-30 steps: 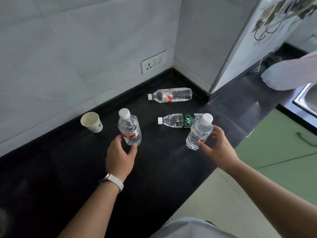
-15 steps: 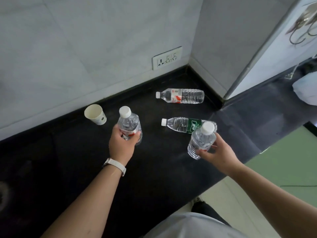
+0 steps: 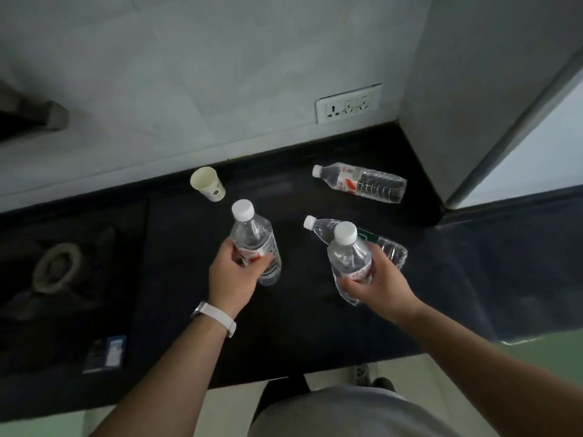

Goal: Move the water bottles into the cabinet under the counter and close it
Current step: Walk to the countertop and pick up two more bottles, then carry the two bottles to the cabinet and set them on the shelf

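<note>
My left hand (image 3: 232, 275) grips a clear water bottle (image 3: 252, 238) with a white cap and red label, upright over the black counter (image 3: 176, 279). My right hand (image 3: 378, 283) grips a second clear bottle (image 3: 348, 253) with a white cap and red label, also upright. Behind that bottle a green-labelled bottle (image 3: 388, 247) lies on its side, partly hidden. A red-labelled bottle (image 3: 359, 182) lies on its side near the back corner. The cabinet under the counter shows only as a green front (image 3: 542, 348) at the right.
A paper cup (image 3: 207, 183) stands near the back wall. A gas burner (image 3: 55, 268) is set in the counter at the left, with a small blue card (image 3: 105, 354) near the front edge. A wall socket (image 3: 347, 104) sits above the counter.
My left hand has closed round the left bottle and my right hand has tightened on the right one. Both bottles now stand higher off the counter. The view has turned left, showing the burner.
</note>
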A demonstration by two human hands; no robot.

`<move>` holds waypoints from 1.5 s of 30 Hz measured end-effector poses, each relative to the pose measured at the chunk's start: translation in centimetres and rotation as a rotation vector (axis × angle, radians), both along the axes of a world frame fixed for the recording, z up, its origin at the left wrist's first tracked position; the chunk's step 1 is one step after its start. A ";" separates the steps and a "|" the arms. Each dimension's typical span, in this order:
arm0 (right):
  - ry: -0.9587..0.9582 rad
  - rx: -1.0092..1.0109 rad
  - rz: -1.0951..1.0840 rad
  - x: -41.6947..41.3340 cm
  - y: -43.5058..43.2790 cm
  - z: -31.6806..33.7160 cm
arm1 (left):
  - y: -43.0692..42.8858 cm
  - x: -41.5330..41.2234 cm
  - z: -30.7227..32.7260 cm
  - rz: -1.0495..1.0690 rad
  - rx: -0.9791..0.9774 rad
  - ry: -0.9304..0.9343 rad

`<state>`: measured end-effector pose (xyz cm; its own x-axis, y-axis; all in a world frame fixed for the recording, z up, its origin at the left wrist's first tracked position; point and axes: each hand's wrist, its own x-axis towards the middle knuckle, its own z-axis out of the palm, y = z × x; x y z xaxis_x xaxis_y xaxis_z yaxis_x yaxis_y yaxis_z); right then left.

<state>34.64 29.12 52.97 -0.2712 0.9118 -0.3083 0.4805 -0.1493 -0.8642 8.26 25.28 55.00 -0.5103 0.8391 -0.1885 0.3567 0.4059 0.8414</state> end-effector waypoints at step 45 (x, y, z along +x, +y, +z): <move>0.250 0.062 0.946 -38.5 -43.9 7.9 | -63.8 -17.4 3.8 1.040 0.252 0.019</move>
